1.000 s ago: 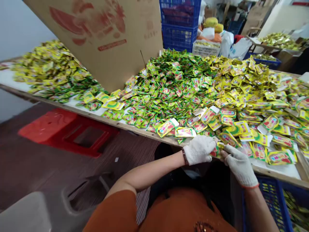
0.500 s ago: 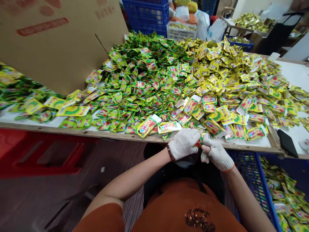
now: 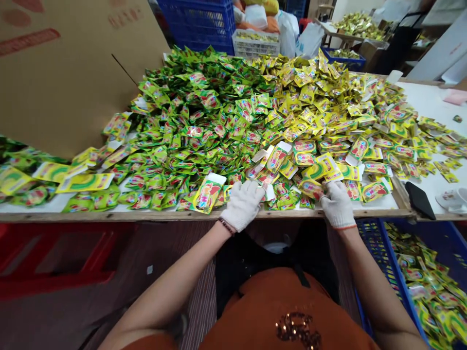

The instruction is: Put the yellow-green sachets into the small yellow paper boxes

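Note:
A big heap of small green and yellow sachets (image 3: 226,121) covers the table (image 3: 109,215). Flat printed card sleeves (image 3: 207,193) lie along the near edge. My left hand (image 3: 242,204), in a white knit glove, rests at the table edge. Its fingers curl onto a white-backed card sleeve (image 3: 269,192). My right hand (image 3: 336,204), also gloved, lies further right with its fingers bent down onto a yellow sachet (image 3: 311,186). The two hands are apart.
A large cardboard sheet (image 3: 73,73) leans at the back left. A blue crate (image 3: 419,272) with sachets stands at my lower right, and a red stool (image 3: 54,257) under the table on the left. A black phone (image 3: 419,200) lies at the table's right. Blue crates (image 3: 204,19) are stacked behind.
My hands were together below the table edge, both on one small sachet. They have parted and moved up onto the table, left to the card sleeves, right to the sachets. The view shifted right.

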Motion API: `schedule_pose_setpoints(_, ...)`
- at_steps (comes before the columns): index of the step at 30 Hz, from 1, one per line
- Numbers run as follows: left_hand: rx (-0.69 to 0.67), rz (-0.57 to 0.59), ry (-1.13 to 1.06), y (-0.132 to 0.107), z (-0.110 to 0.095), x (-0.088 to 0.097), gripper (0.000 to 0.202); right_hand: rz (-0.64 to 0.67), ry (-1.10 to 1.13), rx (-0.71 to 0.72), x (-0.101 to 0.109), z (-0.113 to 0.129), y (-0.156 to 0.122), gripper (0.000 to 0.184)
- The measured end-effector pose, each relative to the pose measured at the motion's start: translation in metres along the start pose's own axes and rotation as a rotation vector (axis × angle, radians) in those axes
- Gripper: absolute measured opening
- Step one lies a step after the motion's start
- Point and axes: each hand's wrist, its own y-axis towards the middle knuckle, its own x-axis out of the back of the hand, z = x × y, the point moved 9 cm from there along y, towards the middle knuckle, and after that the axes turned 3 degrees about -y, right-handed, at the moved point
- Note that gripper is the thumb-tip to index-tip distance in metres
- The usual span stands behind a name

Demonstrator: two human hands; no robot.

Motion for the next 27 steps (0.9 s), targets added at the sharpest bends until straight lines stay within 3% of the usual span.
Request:
schedule_pose_setpoints(3,0.009,-0.032,0.004,-0.006,0.013,0.005,0.051,0.042,-0.092,-0.062,-0.008,-0.016,0.005,0.033)
schedule_pose_setpoints(5,0.020,-0.078,-0.024,-0.006,0.010,0.015,0.055,0.082,-0.107,-0.073,-0.011,-0.016,0.007,0.024)
schedule_pose_setpoints(8,-0.050,-0.193,-0.134,0.002,-0.020,0.036,0.052,0.142,-0.062,-0.053,-0.008,-0.005,0.005,0.010)
schedule_pose_setpoints(11,-0.128,-0.282,-0.349,0.018,-0.054,0.046,0.054,0.182,0.094,0.083,-0.002,0.024,0.000,0.010)
schedule_pose_setpoints(13,-0.109,-0.282,-0.542,0.033,-0.065,0.042,0.052,0.221,0.233,0.196,-0.002,0.042,-0.003,0.011)
schedule_pose_setpoints(15,-0.029,-0.205,-0.733,0.050,-0.066,0.028,0.043,0.203,0.329,0.220,0.001,0.040,-0.002,0.016)
schedule_pose_setpoints(18,0.089,-0.053,-0.814,0.066,-0.062,0.007,0.028,0.008,0.295,0.074,0.028,-0.010,0.008,0.024)
schedule_pose_setpoints(20,0.079,-0.061,-0.666,0.067,-0.061,0.009,0.025,-0.079,0.124,-0.084,0.050,-0.060,0.013,0.025)
schedule_pose_setpoints(24,0.060,-0.223,-0.373,0.059,-0.056,0.028,0.027,0.092,-0.334,-0.296,0.067,-0.141,0.023,0.026)
schedule_pose_setpoints(27,0.067,-0.291,-0.369,0.057,-0.044,0.035,0.021,0.148,-0.470,-0.257,0.068,-0.154,0.035,0.029)
